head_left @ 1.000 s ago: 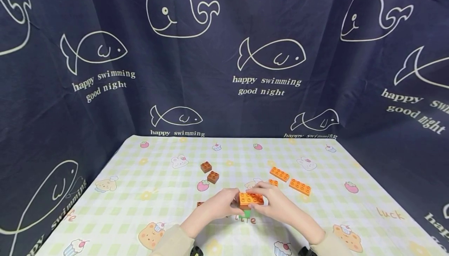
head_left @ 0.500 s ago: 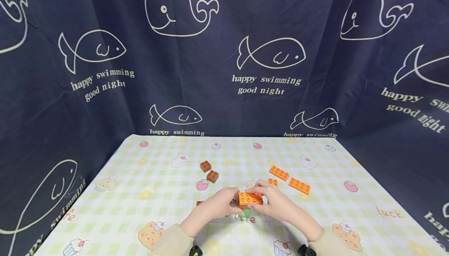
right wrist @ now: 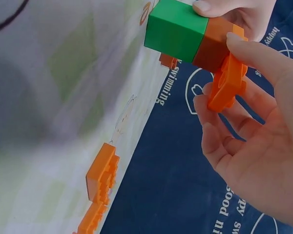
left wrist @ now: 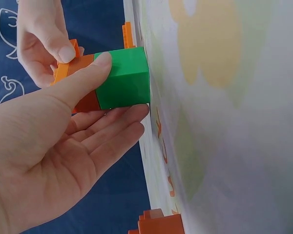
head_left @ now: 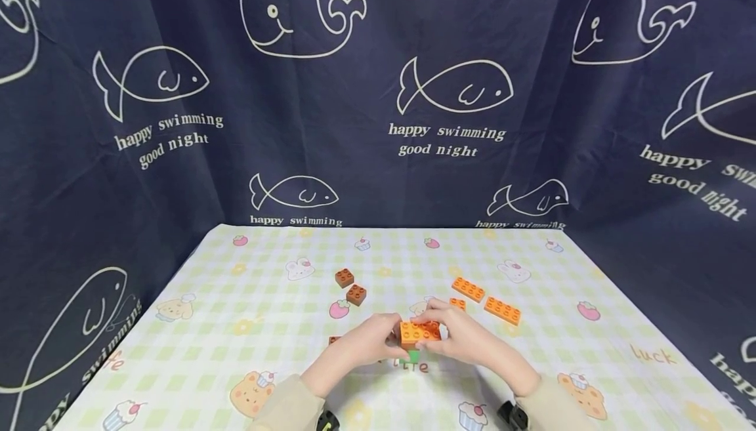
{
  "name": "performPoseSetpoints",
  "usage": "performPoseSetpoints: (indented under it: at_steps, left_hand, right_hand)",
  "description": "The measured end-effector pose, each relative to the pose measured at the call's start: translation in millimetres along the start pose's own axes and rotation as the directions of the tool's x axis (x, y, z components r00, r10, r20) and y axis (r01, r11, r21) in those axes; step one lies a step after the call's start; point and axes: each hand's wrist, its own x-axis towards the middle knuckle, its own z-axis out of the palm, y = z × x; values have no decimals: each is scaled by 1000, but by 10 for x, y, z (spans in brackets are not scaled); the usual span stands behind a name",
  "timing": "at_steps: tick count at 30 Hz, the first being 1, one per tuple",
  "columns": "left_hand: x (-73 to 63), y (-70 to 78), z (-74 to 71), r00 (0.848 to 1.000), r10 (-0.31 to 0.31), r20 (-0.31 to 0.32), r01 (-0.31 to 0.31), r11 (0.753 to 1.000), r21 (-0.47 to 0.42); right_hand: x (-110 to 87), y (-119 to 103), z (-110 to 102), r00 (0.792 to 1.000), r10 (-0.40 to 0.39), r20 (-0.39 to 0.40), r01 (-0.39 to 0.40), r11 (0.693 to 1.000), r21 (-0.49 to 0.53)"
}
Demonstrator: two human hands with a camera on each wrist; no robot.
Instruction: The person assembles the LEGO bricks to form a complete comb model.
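At the near middle of the table stands a small tower: a green block [left wrist: 122, 80] at the bottom, a brown block [right wrist: 212, 44] on it and a flat orange brick [head_left: 420, 332] with studs on top. The orange brick [right wrist: 227, 85] juts out past the brown one toward the right. My left hand [head_left: 369, 339] holds the tower from the left, its thumb on the green block near the brown seam and its fingers along the other side. From the right, my right hand [head_left: 463, 336] pinches the orange brick between thumb and fingers.
Two brown bricks [head_left: 356, 294] lie beyond the left hand, and another brown brick [head_left: 334, 340] is partly hidden by the left forearm. Past the right hand are long orange bricks [head_left: 503, 310] and a shorter orange brick [head_left: 457, 304]. A dark blue curtain [head_left: 378, 90] hangs behind the table.
The head view has shifted slightly, with the scene sliding a little up and left. Both hands keep the same hold on the tower.
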Motion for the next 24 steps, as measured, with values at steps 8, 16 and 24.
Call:
performPoseSetpoints:
  at_steps: [8,16,24]
  left_hand:
    - [6,3,-2,1000,-4,4,4,1000,-3]
    - [-11,-10,-3,1000,19,-2,-19,1000,-3]
    - [-16,11,-2,1000,12,-5,-12,1000,9]
  right_hand:
    - [-35,77,99,997,10,-75,-10,1000,1]
    - [-40,93,152,996,9,-84,-8,1000,23]
    - [-55,115,164,998,41,-55,-41,999,12]
